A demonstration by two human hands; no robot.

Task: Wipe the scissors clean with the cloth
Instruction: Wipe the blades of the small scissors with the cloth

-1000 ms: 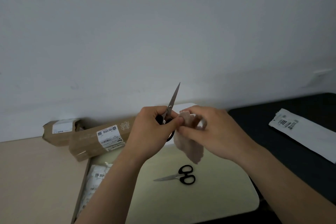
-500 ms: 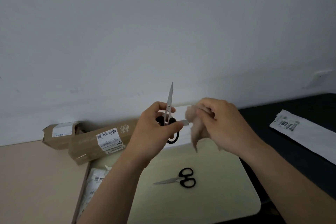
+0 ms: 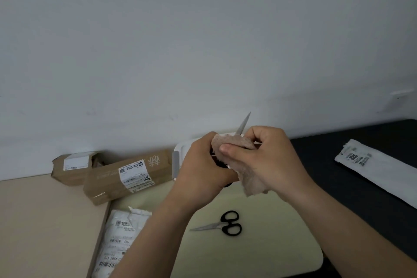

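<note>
L hand (image 3: 200, 171) grips scissors (image 3: 243, 123) tip up; R hand (image 3: 270, 160) pinches cloth (image 3: 250, 178) round blade.

cloth (image 3: 248, 176) pinkish-beige | lying scissors (image 3: 223, 224) black-handled | tray (image 3: 270, 244) pale yellow | box (image 3: 106, 180) brown

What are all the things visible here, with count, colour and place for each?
board: one, pale yellow, centre
held scissors: one, black handles, steel blade pointing up, above the board
cloth: one, pinkish beige, round the held blade
lying scissors: one, black handles, on the board
cardboard boxes: two, brown, by the wall, left
mailer bags: two, white; left of the board, and on the black surface
left hand: one, grips the scissors handles
right hand: one, holds the cloth on the blade
</note>
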